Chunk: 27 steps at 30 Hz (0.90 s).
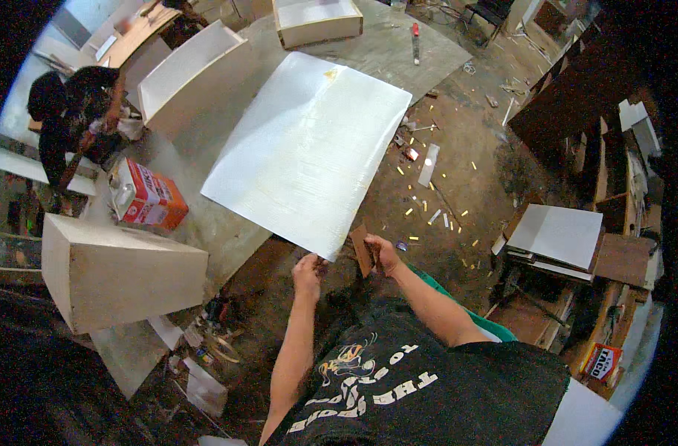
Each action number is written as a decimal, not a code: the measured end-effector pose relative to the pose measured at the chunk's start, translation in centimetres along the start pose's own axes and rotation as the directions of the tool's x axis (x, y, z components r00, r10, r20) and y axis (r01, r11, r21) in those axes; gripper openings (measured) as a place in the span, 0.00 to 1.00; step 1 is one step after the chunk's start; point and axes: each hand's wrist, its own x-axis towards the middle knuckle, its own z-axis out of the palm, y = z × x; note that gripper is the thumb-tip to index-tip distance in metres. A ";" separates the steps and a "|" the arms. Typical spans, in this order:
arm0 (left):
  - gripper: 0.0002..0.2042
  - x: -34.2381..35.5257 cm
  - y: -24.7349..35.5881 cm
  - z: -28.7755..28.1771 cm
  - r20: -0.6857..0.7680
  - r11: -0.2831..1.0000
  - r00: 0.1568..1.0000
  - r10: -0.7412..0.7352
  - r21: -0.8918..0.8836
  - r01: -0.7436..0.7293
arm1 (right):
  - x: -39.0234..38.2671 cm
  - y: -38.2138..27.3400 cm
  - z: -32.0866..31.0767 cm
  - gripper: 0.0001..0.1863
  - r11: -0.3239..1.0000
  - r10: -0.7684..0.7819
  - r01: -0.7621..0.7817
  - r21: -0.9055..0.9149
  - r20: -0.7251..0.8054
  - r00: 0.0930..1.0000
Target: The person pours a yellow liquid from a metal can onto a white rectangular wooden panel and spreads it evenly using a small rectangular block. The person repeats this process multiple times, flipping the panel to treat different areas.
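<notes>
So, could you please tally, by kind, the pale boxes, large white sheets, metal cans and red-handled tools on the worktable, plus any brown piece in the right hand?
Pale boxes: 3
Large white sheet: 1
Metal can: 1
Red-handled tool: 1
Brown piece in the right hand: 1
Total: 7

Stained brown floor (458,160) littered with small yellow bits (409,212); dark wooden furniture (565,97) at right; broad grey worktable (387,56)
</notes>
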 end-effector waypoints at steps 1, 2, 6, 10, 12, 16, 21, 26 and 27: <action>0.07 0.0 -0.4 1.1 0.008 0.999 1.000 -0.027 -0.016 0.027 | -0.4 0.1 0.1 0.21 0.999 -0.017 0.016 0.029 0.034 0.999; 0.07 0.0 -0.8 2.2 0.021 0.998 0.998 -0.054 -0.044 0.055 | -0.9 0.1 0.1 0.21 0.995 -0.051 0.041 0.089 0.117 0.992; 0.08 0.4 -1.9 7.0 -0.049 0.989 0.996 -0.079 0.121 0.085 | -3.0 -0.8 -1.5 0.21 0.993 -0.032 0.020 0.116 0.097 0.995; 0.09 -0.3 -2.0 11.2 -0.002 0.972 0.985 -0.173 0.163 0.171 | -6.1 -2.3 -3.5 0.21 0.925 -0.331 0.342 -0.165 0.090 0.939; 0.10 -0.9 -1.8 12.8 -0.011 0.962 0.986 -0.166 0.219 0.164 | -7.2 -3.3 -4.3 0.23 0.781 -0.512 0.555 -0.287 0.215 0.832; 0.09 -2.8 -2.2 15.1 -0.001 0.995 0.997 -0.077 0.057 0.077 | -8.4 -5.0 -5.2 0.30 0.956 -0.224 0.260 -0.133 0.234 0.946; 0.09 -4.7 -0.9 15.1 0.011 0.999 1.000 -0.009 0.031 0.009 | -10.7 -5.1 -3.6 0.27 0.959 -0.252 0.276 -0.057 0.264 0.931; 0.09 -1.4 -0.3 12.2 0.164 0.836 0.970 0.178 0.495 -0.237 | -6.9 -1.3 -3.0 0.22 0.836 -0.479 0.463 -0.294 0.017 0.877; 0.09 0.2 0.0 11.2 0.257 0.631 0.888 0.380 0.631 -0.452 | -5.4 0.0 -3.5 0.21 0.875 -0.447 0.420 -0.240 -0.069 0.892</action>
